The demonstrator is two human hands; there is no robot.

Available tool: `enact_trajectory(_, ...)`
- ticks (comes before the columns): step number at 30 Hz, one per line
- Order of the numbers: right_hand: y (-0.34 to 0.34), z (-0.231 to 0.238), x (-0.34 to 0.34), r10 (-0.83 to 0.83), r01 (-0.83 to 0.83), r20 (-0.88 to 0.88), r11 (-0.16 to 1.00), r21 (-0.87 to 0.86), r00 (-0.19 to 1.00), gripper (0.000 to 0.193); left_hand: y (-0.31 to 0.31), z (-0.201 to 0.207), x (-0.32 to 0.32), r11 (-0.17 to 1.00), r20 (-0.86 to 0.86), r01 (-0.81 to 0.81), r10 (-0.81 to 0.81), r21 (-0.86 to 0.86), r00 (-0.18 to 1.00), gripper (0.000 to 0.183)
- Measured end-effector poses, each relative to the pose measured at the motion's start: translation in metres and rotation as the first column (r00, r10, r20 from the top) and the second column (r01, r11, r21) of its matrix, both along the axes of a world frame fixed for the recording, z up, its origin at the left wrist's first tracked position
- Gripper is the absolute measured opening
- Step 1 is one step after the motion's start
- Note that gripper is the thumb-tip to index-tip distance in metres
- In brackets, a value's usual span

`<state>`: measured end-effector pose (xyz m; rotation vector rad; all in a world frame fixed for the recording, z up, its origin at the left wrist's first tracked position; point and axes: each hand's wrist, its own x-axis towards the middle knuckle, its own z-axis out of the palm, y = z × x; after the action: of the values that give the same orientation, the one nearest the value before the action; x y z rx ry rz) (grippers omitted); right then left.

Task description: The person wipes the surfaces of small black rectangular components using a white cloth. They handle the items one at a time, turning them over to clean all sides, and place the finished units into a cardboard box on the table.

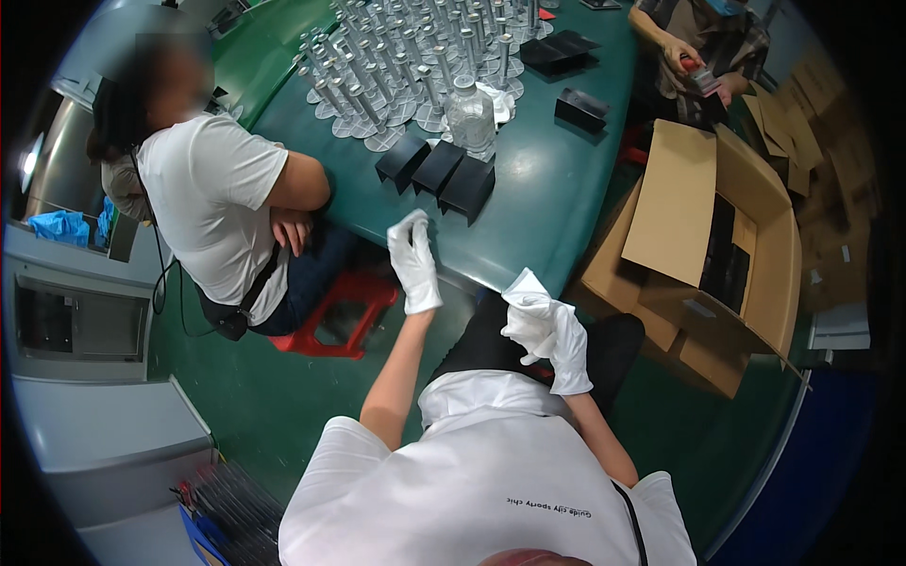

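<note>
My left hand (413, 262), in a white glove, hovers by the near table edge with its fingers curled together. Whatever it may pinch is too small to make out. Over my lap, my right hand (566, 347), also gloved, grips a white cloth (528, 307) whose corner points up. Just beyond my left hand, three black angled pieces (468, 189) stand side by side on the green table (552, 193). Behind them is a clear textured glass bottle (470, 121), with a crumpled white cloth (502, 106) beside it.
Many metal posts on round clear bases (382, 141) crowd the far table. More black pieces (580, 111) lie right. An open cardboard box (670, 198) stands at the right. A person in white (212, 189) sits left on a red stool (344, 316); another person (708, 66) works far right.
</note>
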<state>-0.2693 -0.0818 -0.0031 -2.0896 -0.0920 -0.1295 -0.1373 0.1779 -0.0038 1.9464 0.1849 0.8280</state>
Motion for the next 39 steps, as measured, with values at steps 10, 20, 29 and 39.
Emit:
enact_trajectory(10,0.001,0.041,0.029,0.423,0.352,-0.282,-0.096,0.931,0.861,0.045,-0.038,-0.004,0.048,0.279,-0.118,0.023,-0.478,-0.960,0.870,0.057)
enact_trajectory(20,-0.018,0.058,0.076,0.304,0.082,-0.092,0.045,0.996,0.948,0.056,-0.079,0.031,0.025,0.373,-0.226,-0.016,-0.526,-0.928,0.820,0.046)
enact_trajectory(29,0.013,0.038,0.144,0.111,0.125,0.386,0.834,-0.537,0.916,0.042,-0.110,0.001,-0.034,0.229,-0.202,-0.055,-0.687,-0.972,0.698,0.076)
enact_trajectory(39,0.027,0.056,0.044,0.243,-0.264,0.148,0.954,0.143,0.959,0.057,-0.102,-0.009,-0.030,-0.192,0.164,0.027,-0.747,-0.981,0.644,0.049)
